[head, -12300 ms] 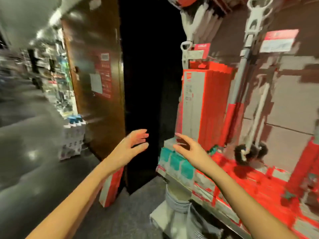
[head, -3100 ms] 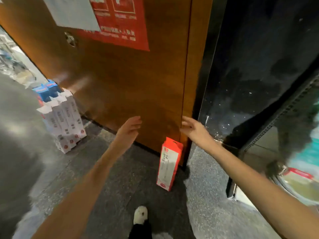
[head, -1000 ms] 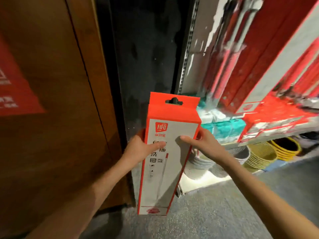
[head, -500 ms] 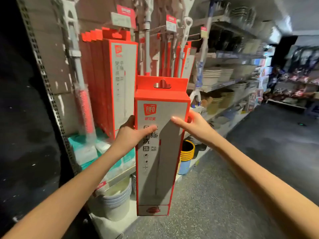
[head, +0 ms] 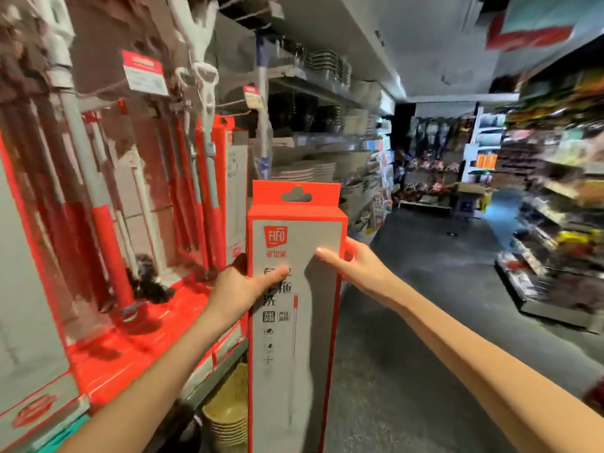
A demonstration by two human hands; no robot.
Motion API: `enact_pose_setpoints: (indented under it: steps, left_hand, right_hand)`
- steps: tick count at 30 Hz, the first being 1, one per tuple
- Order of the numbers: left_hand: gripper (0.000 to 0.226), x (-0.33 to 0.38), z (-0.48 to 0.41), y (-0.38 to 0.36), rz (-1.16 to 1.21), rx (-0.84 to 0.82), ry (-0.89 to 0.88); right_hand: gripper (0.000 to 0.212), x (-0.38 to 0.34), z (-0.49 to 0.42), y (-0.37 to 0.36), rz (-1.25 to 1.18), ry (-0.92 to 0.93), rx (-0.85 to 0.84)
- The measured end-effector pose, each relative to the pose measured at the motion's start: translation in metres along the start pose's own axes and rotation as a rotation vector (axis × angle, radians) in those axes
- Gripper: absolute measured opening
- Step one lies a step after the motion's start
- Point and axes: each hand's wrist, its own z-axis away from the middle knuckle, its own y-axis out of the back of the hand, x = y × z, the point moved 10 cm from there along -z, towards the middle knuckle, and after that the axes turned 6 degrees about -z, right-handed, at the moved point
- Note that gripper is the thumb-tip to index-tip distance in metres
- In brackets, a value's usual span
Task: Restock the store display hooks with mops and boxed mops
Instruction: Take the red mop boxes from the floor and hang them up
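Boxed mop (head: 294,289), held upright in both hands, in the aisle beside the mop display.

Left hand (head: 242,286): grasps the box's left edge, thumb across the front, arm outstretched. Right hand (head: 354,268): grasps the right edge, thumb on the front, fingers behind. Hang tab uppermost. Hanging mops (head: 202,103) and boxes (head: 225,178) on the left, apart from the held box.

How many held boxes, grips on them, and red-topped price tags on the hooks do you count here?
Boxed mop, held: 1
Grips on it: 2, left grip and right grip
Red-topped price tags: 2
Total: 5
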Motion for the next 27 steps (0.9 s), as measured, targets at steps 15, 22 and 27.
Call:
enact_pose_setpoints:
  steps: [15,22,27]
  left_hand:
    - [0.029,-0.038,-0.261,-0.087,-0.177,0.091,0.025]
    - [0.034,-0.055,-0.348,-0.087,-0.241,0.286,0.096]
    - [0.066,-0.059,-0.393,-0.050,-0.300,0.487,0.137]
  right_hand:
    - [0.032,0.122,-0.249,0.088,-0.065,0.067,-0.045]
    - [0.037,0.159,-0.390,0.091,-0.054,0.176,-0.235]
    - [0.025,0.142,-0.474,0.060,-0.134,0.269,-0.400]
